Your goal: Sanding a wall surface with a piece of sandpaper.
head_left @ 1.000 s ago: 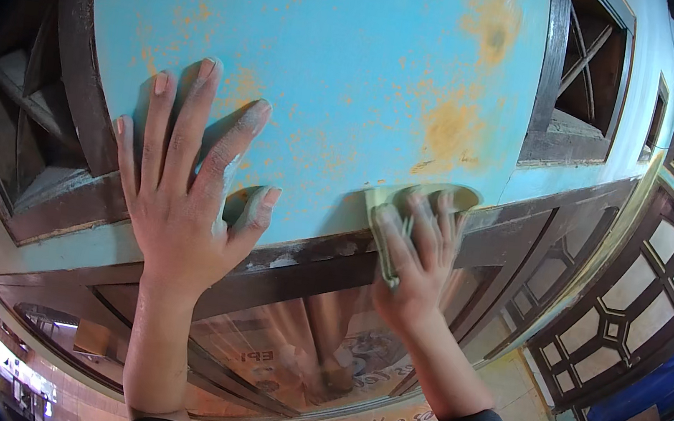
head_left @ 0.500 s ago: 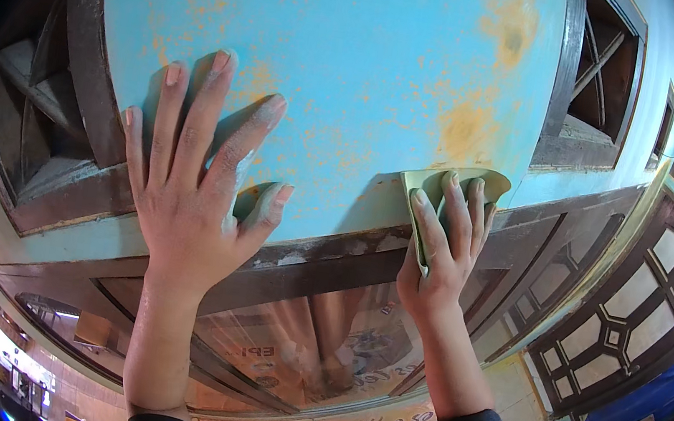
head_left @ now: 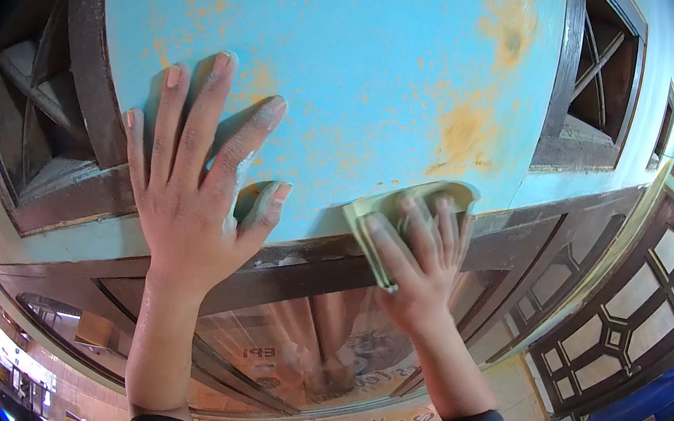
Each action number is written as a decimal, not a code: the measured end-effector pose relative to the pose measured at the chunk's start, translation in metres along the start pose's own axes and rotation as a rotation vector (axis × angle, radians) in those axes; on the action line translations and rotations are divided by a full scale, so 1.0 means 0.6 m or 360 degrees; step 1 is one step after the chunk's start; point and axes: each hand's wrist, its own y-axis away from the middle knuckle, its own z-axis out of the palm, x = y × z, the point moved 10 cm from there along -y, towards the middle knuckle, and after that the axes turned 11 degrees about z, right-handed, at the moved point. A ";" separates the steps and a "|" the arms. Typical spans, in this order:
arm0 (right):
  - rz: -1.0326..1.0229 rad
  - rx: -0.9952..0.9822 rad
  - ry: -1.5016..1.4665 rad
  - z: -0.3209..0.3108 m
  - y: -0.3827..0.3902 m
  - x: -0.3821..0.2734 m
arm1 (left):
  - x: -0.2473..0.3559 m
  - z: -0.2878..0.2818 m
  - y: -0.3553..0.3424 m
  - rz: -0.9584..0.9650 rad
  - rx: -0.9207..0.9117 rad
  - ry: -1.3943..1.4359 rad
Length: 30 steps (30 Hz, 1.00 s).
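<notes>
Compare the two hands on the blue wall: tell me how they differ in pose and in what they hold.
The left hand lies flat with fingers spread wide, bare against the blue wall; the right hand keeps its fingers close together over a greenish sanding sheet. The left hand holds nothing, while the right hand presses the sheet to the wall. The left hand sits higher, the right hand lower, by the dark wooden frame. Both are dusted pale and point upward.
</notes>
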 end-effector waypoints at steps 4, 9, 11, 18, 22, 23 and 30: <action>0.0228 0.0134 -0.0089 -0.016 -0.010 0.018 | -0.005 -0.001 0.001 -0.0103 -0.0023 0.0017; 0.0007 0.0073 0.0000 -0.009 -0.020 0.006 | -0.005 0.000 0.002 -0.0106 -0.0002 0.0057; 0.0200 0.0158 -0.0118 -0.022 -0.043 0.022 | -0.006 -0.002 0.002 -0.0112 -0.0028 0.0042; -0.0070 0.0097 -0.0094 -0.024 -0.072 0.012 | -0.004 0.001 0.001 -0.0115 -0.0025 0.0063; 0.0037 0.0100 -0.0062 -0.033 -0.095 0.016 | -0.003 -0.001 0.001 -0.0123 -0.0063 0.0075; -0.0163 0.0048 -0.0006 -0.027 -0.092 -0.002 | -0.002 -0.001 0.000 -0.0118 -0.0045 0.0075; -0.0150 0.0182 -0.0024 -0.064 -0.189 0.038 | 0.001 0.002 0.000 -0.0124 -0.0054 0.0085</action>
